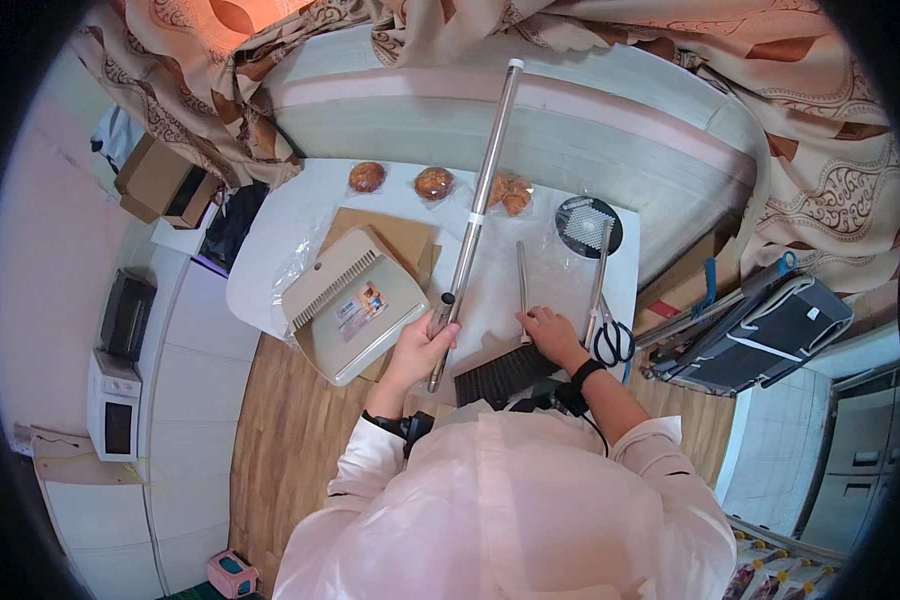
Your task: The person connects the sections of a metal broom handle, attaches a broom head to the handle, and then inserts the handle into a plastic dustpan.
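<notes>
A long silver metal pole [488, 170] with a white end cap slants over the table, and my left hand [422, 345] is closed around its lower part. Also in that grip is a short metal tube [438, 320] with a dark end; whether it joins the pole I cannot tell. My right hand [553, 335] grips the top of a broom head [505, 376] with black bristles, beside a thin metal rod [522, 280] standing up from it. Left of the pole, a beige dustpan [345, 325] with a toothed edge and a sticker lies tilted on brown cardboard [348, 228].
Wrapped bread rolls [433, 183] line the far side of the white table [260, 270]. Scissors [613, 343], another metal rod [599, 280] and a round black mesh item [588, 226] sit at right. A folded dark bed [770, 330] stands beyond; a microwave [117, 410] is left.
</notes>
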A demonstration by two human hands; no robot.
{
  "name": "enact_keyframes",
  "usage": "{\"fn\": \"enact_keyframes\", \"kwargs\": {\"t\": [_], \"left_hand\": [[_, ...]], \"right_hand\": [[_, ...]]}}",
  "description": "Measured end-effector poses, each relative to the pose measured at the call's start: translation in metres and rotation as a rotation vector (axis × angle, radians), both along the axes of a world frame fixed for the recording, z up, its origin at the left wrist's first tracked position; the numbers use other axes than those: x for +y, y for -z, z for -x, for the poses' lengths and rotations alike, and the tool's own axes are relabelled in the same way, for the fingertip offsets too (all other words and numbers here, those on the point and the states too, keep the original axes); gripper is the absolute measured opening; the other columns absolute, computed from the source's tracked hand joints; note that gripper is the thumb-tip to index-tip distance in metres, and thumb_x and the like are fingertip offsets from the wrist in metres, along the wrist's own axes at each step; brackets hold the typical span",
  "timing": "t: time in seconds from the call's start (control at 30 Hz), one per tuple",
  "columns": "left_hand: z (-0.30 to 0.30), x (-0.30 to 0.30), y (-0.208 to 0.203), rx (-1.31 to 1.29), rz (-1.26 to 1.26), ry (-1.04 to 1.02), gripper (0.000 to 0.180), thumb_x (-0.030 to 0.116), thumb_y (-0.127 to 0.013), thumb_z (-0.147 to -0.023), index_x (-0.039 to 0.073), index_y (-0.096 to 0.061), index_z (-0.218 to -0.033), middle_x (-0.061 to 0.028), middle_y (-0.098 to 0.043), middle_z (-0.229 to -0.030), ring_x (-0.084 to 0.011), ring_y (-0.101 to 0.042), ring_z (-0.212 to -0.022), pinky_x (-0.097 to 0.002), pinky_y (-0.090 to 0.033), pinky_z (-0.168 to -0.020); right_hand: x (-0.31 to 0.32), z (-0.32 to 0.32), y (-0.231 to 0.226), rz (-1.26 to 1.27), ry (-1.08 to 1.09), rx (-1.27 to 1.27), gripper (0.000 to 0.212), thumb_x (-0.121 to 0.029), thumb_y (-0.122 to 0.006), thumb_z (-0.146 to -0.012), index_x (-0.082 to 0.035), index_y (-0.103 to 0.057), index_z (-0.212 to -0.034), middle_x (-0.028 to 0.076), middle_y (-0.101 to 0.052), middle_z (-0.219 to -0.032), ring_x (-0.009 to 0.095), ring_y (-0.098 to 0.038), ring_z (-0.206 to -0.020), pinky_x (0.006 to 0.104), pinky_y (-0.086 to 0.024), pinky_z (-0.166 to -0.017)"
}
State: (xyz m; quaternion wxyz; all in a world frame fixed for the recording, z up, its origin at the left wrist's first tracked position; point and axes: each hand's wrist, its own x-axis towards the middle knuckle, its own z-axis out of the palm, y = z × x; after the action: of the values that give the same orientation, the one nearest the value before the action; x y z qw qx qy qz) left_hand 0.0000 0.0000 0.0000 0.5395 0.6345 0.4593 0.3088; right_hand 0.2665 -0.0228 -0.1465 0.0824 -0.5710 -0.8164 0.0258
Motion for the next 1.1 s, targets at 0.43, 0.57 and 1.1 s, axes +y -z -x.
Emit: {"fn": "enact_keyframes", "kwargs": {"t": [0.43, 0.57, 1.1], "left_hand": [[-0.037, 0.012, -0.005, 0.029, -0.192, 0.088, 0.018, 0.013, -0.056, -0.084, 0.005, -0.057, -0.1, -0.0008, -0.057, -0.065, -0.0067, -0.05, -0.057, -0.0229, -0.04, -0.052], [-0.048, 0.009, -0.003, -0.126, -0.363, 0.031, 0.033, 0.004, -0.058, -0.074, 0.007, -0.057, -0.106, -0.006, -0.062, -0.073, -0.0182, -0.055, -0.06, -0.0271, -0.044, -0.059], [-0.006, 0.012, 0.015, 0.218, -0.515, -0.046, 0.017, 0.019, -0.07, -0.073, 0.008, -0.06, -0.08, -0.002, -0.056, -0.063, -0.0176, -0.053, -0.062, -0.0369, -0.032, -0.09]], "right_hand": [[-0.001, 0.068, -0.19, 0.018, -0.144, 1.016, 0.022, -0.012, -0.062, -0.078, -0.004, -0.057, -0.097, 0.008, -0.054, -0.085, 0.02, -0.053, -0.076, 0.0276, -0.043, -0.066], [0.0, 0.076, -0.176, -0.026, -0.11, 1.058, 0.02, -0.012, -0.064, -0.076, -0.003, -0.055, -0.093, 0.008, -0.046, -0.089, 0.021, -0.049, -0.083, 0.0284, -0.042, -0.07], [0.009, -0.008, -0.235, -0.555, 0.117, 2.173, 0.028, -0.031, -0.028, -0.097, -0.007, -0.041, -0.09, 0.005, -0.047, -0.075, 0.014, -0.046, -0.068, 0.0316, -0.044, -0.069]]}}
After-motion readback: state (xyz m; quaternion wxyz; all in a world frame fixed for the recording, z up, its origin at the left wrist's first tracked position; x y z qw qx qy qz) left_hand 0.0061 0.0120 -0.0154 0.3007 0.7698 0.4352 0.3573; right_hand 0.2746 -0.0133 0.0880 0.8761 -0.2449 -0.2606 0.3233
